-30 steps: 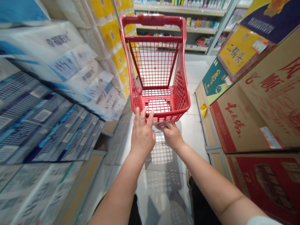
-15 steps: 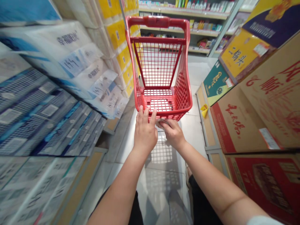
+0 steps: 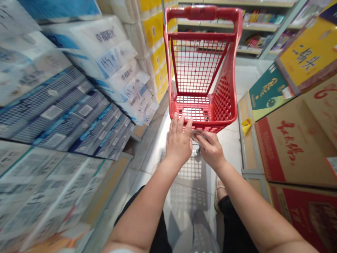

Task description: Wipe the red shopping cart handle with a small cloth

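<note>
Left hand (image 3: 179, 146) flat, fingers extended, on near rim of red shopping cart (image 3: 204, 70); right hand (image 3: 210, 151) pinches small item there. Cart basket holds nothing; aisle ahead.

Shop aisle: stocked shelves (image 3: 237, 24), cart (image 3: 202, 70)

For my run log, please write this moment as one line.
left hand: fingers flat on red cart rim | right hand: beside it, pinching small item | cart: nothing inside | aisle: stacked boxes both sides
</note>
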The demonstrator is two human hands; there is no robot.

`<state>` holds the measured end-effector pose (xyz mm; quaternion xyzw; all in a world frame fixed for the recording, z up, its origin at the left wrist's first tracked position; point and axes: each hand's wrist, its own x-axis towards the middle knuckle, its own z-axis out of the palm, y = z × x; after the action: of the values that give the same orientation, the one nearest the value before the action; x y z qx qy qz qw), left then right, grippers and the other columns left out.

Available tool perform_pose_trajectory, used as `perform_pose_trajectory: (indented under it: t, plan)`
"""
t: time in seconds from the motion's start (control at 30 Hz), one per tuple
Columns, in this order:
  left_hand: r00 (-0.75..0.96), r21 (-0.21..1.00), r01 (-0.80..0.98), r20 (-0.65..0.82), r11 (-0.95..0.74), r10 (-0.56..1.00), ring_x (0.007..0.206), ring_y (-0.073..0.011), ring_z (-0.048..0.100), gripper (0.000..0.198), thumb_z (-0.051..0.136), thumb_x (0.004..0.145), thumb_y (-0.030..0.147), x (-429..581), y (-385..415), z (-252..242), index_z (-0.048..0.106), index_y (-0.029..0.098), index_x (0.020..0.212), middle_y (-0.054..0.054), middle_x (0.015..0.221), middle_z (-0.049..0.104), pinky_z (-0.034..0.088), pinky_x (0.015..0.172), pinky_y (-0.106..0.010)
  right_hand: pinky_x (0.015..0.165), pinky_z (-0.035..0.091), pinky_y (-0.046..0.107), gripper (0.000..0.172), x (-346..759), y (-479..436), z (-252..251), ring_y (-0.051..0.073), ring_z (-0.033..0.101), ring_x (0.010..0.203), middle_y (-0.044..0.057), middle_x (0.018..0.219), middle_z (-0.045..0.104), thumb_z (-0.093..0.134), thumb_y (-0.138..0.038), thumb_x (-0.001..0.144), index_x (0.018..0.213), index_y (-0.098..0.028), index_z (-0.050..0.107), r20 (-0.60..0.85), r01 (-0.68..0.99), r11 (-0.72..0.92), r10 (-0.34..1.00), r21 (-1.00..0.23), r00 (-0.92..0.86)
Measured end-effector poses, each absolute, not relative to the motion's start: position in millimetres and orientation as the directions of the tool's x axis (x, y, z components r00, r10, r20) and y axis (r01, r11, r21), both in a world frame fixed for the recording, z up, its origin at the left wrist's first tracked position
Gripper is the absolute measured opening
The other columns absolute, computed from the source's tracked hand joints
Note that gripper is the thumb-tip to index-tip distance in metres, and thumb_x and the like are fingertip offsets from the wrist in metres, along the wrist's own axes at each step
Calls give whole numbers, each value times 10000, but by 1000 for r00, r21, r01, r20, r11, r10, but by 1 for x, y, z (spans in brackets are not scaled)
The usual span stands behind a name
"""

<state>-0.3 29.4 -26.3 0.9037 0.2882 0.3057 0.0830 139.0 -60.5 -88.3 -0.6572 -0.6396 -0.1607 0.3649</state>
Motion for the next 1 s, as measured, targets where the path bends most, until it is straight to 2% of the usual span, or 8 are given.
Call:
perform_pose_trajectory:
  t: [0.17, 0.33, 0.47, 0.57, 0.7, 0.77, 0.9, 1.0]
  plan:
    - [648, 366, 465, 480, -806, 591, 1482, -301, 25, 671, 514, 769, 52, 0, 30, -26, 338, 179, 1405, -124, 1499, 292, 221, 1195, -536, 872, 541, 380, 294, 141, -63, -76, 231, 584, 1043, 106, 1089, 636, 477, -116, 934, 1149, -194, 662, 656, 969, 59, 745, -241, 118]
    - [624, 403, 453, 494, -795, 606, 1481, -291, 32, 598, 488, 767, 22, 0, 33, -24, 388, 182, 1335, -122, 1420, 359, 236, 1202, -521, 909, 529, 395, 335, 145, -64, -66, 223, 579, 1045, 103, 1104, 607, 582, -90, 875, 1188, -202, 626, 797, 974, 123, 598, -192, 81]
    - [582, 444, 460, 504, -769, 638, 1479, -304, 48, 515, 474, 760, 1, 1, 37, -21, 441, 184, 1241, -115, 1323, 410, 260, 1190, -544, 849, 545, 382, 322, 149, -67, -68, 220, 598, 984, 88, 1058, 626, 548, -81, 883, 1159, -221, 638, 749, 982, 104, 661, -160, 52]
    - [557, 447, 476, 514, -757, 653, 1477, -315, 57, 490, 474, 750, -6, 2, 39, -21, 456, 181, 1202, -113, 1292, 418, 263, 1188, -554, 881, 537, 407, 392, 149, -74, -58, 235, 600, 1026, 83, 1116, 612, 583, -96, 871, 1226, -260, 607, 782, 976, 127, 621, -178, 61]
    - [551, 445, 480, 517, -756, 655, 1477, -310, 61, 489, 461, 741, -19, 2, 38, -21, 465, 186, 1185, -104, 1262, 425, 257, 1197, -550, 938, 498, 434, 423, 153, -77, -31, 261, 579, 1095, 90, 1202, 577, 622, -144, 866, 1264, -283, 585, 840, 972, 45, 514, -230, 175]
    - [555, 449, 475, 514, -757, 654, 1478, -305, 59, 498, 461, 742, -18, 2, 37, -21, 462, 194, 1192, -100, 1267, 422, 258, 1197, -554, 986, 452, 448, 378, 158, -74, -22, 268, 556, 1134, 93, 1212, 588, 603, -186, 889, 1260, -259, 583, 797, 976, -9, 575, -218, 183]
    - [570, 448, 463, 509, -764, 644, 1478, -306, 55, 503, 468, 749, -9, 2, 35, -21, 456, 195, 1209, -103, 1294, 407, 251, 1199, -550, 1095, 276, 505, 292, 167, -67, -18, 269, 526, 1160, 64, 1173, 622, 558, -274, 925, 1213, -256, 599, 682, 974, -121, 697, -190, 220]
    - [581, 442, 451, 514, -775, 631, 1478, -310, 46, 527, 472, 741, -5, 0, 33, -22, 442, 190, 1230, -106, 1310, 399, 242, 1200, -554, 1054, 306, 459, 272, 170, -68, -16, 243, 553, 1064, 57, 1116, 634, 561, -284, 918, 1183, -257, 615, 642, 970, -126, 731, -207, 232]
